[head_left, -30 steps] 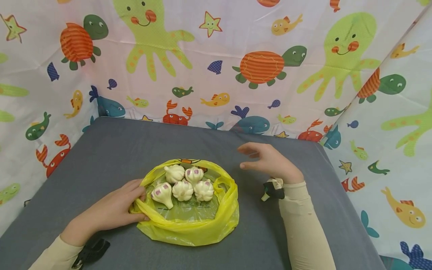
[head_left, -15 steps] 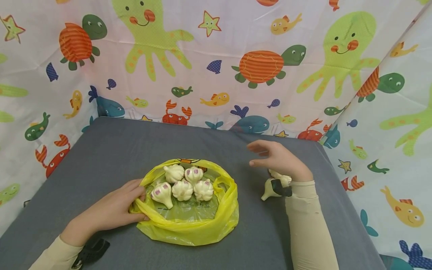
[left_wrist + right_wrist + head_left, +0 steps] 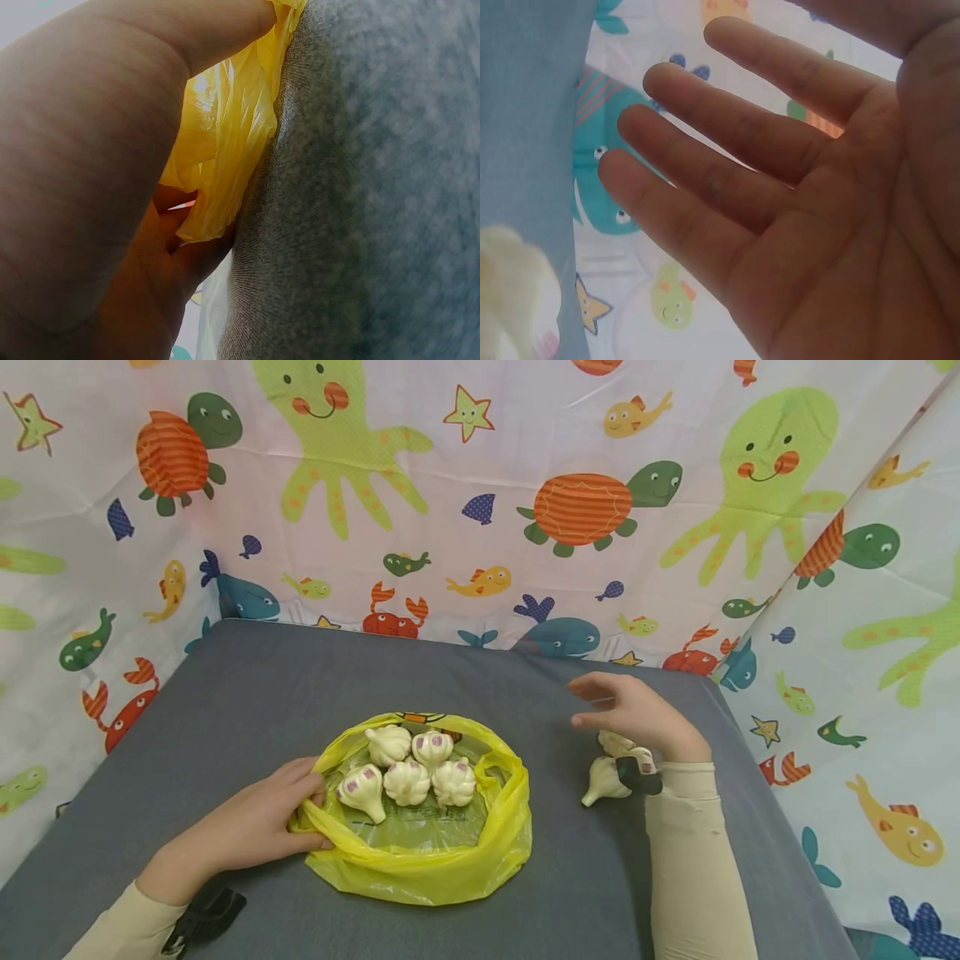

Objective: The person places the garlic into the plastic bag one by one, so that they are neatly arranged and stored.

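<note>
A yellow plastic bag (image 3: 427,881) sits with its mouth spread wide, and several garlic bulbs (image 3: 406,782) lie inside it. At its left side my left hand (image 3: 251,822) grips the rim between thumb and fingers; the left wrist view shows crumpled yellow plastic (image 3: 240,120) in that grasp. My right hand (image 3: 637,714) hovers over the table to the right of the bag, fingers extended and holding nothing. Below its wrist lie more garlic bulbs (image 3: 604,781), partly hidden by the wrist and its strap. The right wrist view shows the bare palm (image 3: 817,217) and one blurred bulb (image 3: 514,292).
A dark grey cloth covers the table (image 3: 337,668). A curtain (image 3: 450,468) printed with sea animals rises at the back and both sides. A black wrist device (image 3: 210,918) is on the left wrist.
My right hand has drifted to the right, away from the bag, uncovering more of the garlic bulbs beneath its wrist. The left hand and the bag have stayed put.
</note>
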Demonstrator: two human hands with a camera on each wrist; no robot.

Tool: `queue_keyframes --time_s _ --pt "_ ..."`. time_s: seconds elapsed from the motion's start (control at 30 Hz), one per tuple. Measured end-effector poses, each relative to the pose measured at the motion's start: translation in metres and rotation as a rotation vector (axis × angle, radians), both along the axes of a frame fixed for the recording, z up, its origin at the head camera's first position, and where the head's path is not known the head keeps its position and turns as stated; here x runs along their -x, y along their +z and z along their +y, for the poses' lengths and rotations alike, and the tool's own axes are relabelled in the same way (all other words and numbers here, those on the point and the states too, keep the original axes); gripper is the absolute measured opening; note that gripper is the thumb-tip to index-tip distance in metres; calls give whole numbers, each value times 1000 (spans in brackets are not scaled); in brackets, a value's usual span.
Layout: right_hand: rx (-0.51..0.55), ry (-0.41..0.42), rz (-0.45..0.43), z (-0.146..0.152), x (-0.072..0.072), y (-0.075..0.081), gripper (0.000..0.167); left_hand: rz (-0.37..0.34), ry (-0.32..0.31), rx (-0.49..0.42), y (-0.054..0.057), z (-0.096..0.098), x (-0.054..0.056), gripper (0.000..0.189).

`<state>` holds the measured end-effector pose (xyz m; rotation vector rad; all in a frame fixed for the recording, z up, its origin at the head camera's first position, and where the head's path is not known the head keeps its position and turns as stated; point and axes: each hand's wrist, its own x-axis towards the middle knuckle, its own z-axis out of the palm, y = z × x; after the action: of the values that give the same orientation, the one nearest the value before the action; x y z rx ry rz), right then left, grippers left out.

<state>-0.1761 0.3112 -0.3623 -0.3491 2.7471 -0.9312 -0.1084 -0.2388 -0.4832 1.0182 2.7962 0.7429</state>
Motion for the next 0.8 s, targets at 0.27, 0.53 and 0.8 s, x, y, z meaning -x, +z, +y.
queue_keyframes --time_s 0.27,0.53,0.8 --pt "-2 -6 3 20 -1 -2 58 -10 -3 12 1 2 1 50" --pt "-5 -33 -30 36 -6 1 61 -13 -5 12 3 2 0 49" --pt "7 -34 -31 54 -8 -2 66 -30 2 15 2 2 -1 50"
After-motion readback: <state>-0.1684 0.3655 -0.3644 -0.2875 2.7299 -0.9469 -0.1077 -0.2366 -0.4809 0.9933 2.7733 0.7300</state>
